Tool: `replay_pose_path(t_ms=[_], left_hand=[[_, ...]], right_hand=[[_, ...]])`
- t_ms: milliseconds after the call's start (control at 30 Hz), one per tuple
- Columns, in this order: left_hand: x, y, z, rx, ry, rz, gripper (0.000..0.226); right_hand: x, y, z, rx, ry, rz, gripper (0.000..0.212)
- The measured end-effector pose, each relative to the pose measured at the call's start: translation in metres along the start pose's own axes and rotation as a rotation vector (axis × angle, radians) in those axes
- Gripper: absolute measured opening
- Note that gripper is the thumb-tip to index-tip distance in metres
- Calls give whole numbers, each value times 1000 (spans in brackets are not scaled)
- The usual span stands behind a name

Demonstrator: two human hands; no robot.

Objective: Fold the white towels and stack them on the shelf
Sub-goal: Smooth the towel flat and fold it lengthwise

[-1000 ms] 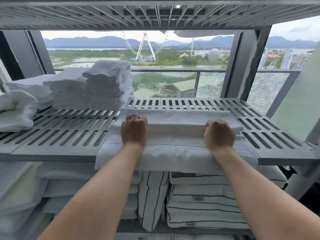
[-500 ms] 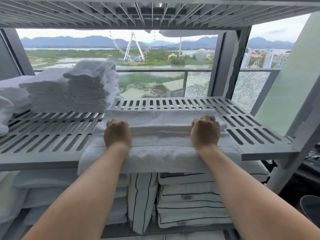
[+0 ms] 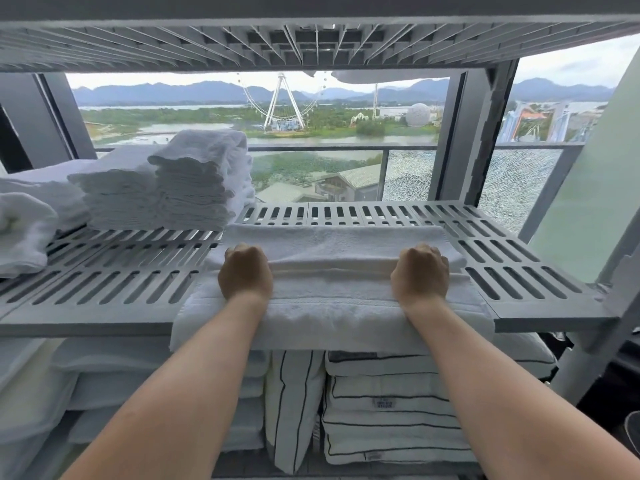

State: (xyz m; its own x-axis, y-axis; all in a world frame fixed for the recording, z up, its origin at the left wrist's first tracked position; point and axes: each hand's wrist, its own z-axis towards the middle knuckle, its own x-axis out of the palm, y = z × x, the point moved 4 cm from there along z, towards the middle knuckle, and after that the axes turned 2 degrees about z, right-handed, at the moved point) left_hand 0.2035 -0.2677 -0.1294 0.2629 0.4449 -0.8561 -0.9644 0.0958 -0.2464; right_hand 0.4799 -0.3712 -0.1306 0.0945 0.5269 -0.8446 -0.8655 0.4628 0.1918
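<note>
A thick white terry towel lay across the grey slotted plastic shelf, its front edge overhanging. Both hands — left, right — gripped a raised fold. Stacked folded white towels sat rear-left — a window behind.

A thick white towel lies spread widthways across the front of a grey slatted shelf, its near edge drooping over the shelf's lip. A raised fold runs along its middle, gripped near each end by the left hand and the right hand. At the shelf's back left stand two touching stacks of folded towels, the right one taller.
</note>
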Motion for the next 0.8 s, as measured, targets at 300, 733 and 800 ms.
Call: replay_pose_path(t_ms=[300,733,800], left_hand=[[-9,0,-31,97,292,-29,47],[-15,10,-130,878,-135,136,76],[-10,15,-133,861,-115,198,79]], right_hand=[[-7,2,-5,-31,65,28,23],[-26,19,-119,-437,-161,327,29],[-19,16,-132,-465,-91,310,38]])
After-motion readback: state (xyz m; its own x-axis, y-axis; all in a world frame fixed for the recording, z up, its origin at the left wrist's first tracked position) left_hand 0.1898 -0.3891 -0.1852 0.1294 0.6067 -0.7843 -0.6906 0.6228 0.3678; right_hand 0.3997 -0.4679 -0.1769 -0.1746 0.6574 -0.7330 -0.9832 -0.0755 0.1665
